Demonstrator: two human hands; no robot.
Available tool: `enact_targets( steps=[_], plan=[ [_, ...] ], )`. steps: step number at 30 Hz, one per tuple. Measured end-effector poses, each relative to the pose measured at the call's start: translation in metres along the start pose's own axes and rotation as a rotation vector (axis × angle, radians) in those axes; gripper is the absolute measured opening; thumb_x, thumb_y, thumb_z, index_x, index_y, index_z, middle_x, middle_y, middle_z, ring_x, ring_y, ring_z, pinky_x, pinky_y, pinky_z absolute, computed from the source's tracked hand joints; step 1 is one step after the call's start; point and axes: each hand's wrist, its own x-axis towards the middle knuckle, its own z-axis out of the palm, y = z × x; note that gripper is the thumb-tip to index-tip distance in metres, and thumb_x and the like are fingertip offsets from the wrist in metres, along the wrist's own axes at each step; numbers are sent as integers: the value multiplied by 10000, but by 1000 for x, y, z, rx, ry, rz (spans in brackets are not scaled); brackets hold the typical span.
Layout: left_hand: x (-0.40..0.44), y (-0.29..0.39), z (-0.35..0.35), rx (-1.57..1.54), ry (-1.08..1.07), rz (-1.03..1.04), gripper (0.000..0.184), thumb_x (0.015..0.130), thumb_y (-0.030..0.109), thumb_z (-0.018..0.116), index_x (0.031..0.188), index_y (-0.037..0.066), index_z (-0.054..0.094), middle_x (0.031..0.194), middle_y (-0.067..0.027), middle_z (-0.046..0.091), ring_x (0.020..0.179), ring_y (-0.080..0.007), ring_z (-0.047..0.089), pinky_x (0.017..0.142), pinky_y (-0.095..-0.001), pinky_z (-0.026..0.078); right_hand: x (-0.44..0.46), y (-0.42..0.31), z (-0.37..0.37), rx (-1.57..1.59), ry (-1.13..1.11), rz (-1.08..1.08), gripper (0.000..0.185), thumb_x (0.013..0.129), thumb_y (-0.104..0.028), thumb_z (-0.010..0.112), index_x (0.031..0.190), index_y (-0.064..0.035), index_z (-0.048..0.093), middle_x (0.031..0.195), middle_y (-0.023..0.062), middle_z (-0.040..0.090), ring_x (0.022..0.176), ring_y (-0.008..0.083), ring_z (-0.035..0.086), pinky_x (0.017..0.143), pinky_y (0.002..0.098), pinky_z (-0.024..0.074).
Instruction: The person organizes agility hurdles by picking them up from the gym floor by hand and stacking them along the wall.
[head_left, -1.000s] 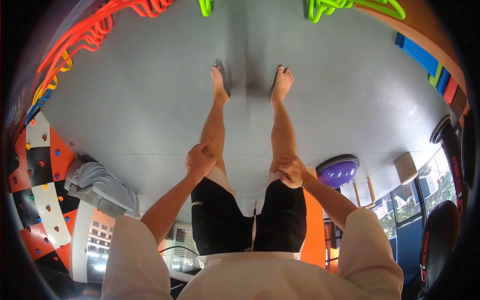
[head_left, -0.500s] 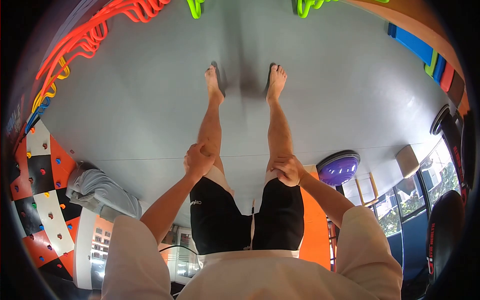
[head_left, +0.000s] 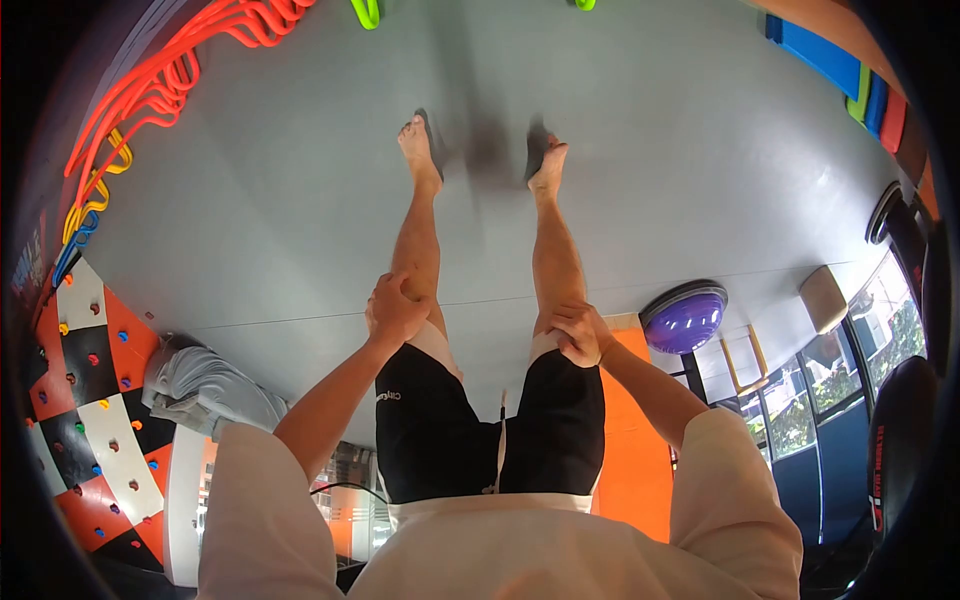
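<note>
My left hand [head_left: 395,310] rests on my left knee, its fingers wrapped round the edge of the joint just below the black shorts [head_left: 430,420]. On the other knee lies my right hand [head_left: 577,333], with its fingers bent over the skin at the hem. Both legs stretch forward over the grey floor [head_left: 660,180]. One bare foot [head_left: 419,155] shows its toes, and the other foot [head_left: 549,168] is turned, with a dark shadow beside it.
Red hurdles [head_left: 165,75] line the far left, above a climbing wall [head_left: 100,400]. A grey covered heap [head_left: 215,385] lies at the left. At the right are a purple balance dome [head_left: 685,318], a beige block [head_left: 823,299] and blue mats [head_left: 815,55].
The view has shifted a little, and the green hurdles have slid toward the top edge. The feet have turned and tilted at the ankles. Both hands have stayed on the knees.
</note>
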Motion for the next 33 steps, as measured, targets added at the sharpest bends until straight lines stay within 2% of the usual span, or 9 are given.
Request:
enact_targets(
  steps=[8,10,13,23,26,33],
  plan=[
    [-3,7,-10,-3,-16,-27,485,760,226,724,1213,71,648,1247,-128,632,1156,-329,604,986,-418,492,-2,1,-2,25,33,-21,249,623,-148,512,821,-66,638,834,89,636,807,330,598,753,421,509],
    [-1,-3,-9,6,-2,-38,482,763,219,722,1215,69,651,1258,-132,633,1166,-328,603,990,-416,492,-1,3,-5,19,32,-29,247,626,-152,513,821,-66,636,834,89,636,806,331,597,750,423,511],
    [3,-30,-1,-32,17,-54,505,754,254,704,1229,90,649,1279,-89,617,1161,-299,610,995,-410,495,1,2,-11,24,28,-43,251,626,-162,518,826,-64,634,830,92,633,806,335,595,744,429,513],
    [-3,-19,11,-57,18,-93,504,763,259,690,1234,86,648,1300,-74,608,1167,-292,608,996,-406,495,-16,19,-29,-62,-33,-37,240,605,-192,544,798,-64,604,798,118,594,795,353,569,711,442,492],
    [-5,-17,19,-77,25,-95,499,760,254,691,1227,84,649,1289,-68,610,1163,-291,609,990,-404,497,-17,20,-28,-31,-14,-64,241,582,-189,531,772,-50,581,765,132,561,771,367,523,699,451,469],
    [-6,-21,27,-65,12,-75,500,757,250,696,1228,89,645,1271,-77,600,1149,-290,608,990,-405,495,-18,29,-24,-13,-16,-62,218,592,-188,532,757,-50,567,770,130,559,771,367,526,693,451,467]
  ],
)
